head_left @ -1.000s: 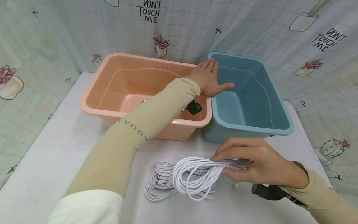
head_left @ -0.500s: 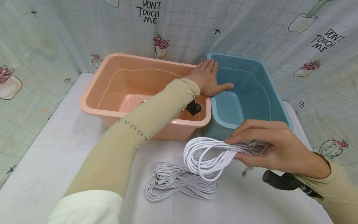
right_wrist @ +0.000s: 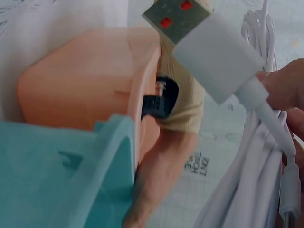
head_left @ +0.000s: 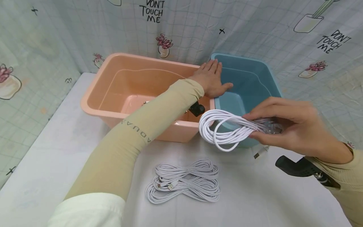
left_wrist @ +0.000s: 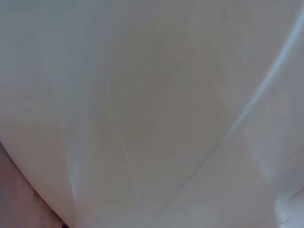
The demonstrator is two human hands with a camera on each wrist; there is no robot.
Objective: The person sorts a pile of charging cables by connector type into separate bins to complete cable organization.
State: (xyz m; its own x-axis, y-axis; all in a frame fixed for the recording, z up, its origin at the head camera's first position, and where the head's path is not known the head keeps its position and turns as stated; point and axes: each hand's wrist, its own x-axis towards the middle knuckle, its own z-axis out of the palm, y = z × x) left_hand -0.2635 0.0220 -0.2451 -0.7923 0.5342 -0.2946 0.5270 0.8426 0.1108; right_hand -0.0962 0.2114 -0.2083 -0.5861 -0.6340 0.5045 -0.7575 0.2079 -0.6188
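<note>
My right hand (head_left: 300, 129) pinches a coiled white USB cable (head_left: 227, 129) between thumb and fingers, over the near edge of the blue bin (head_left: 244, 56). The cable's loops stick out to the left, and a loose USB plug (head_left: 261, 152) dangles below the hand. That USB plug (right_wrist: 213, 57) fills the upper part of the right wrist view. My left hand (head_left: 211, 80) lies with straight fingers and spread thumb over the meeting rims of the peach bin (head_left: 175, 134) and the blue bin. The left wrist view shows mostly a dim, blurred bin wall (left_wrist: 156, 95).
Several loops of white cable in bundles (head_left: 184, 181) lie on the white tablecloth (head_left: 255, 201) in front of the bins. A patterned curtain (head_left: 187, 28) stands behind. The left forearm hides part of the peach bin's inside, where small metallic bits show.
My right hand has lifted the coiled cable up and to the right, from above the other bundles to the blue bin's near edge. My left hand stays on the rims.
</note>
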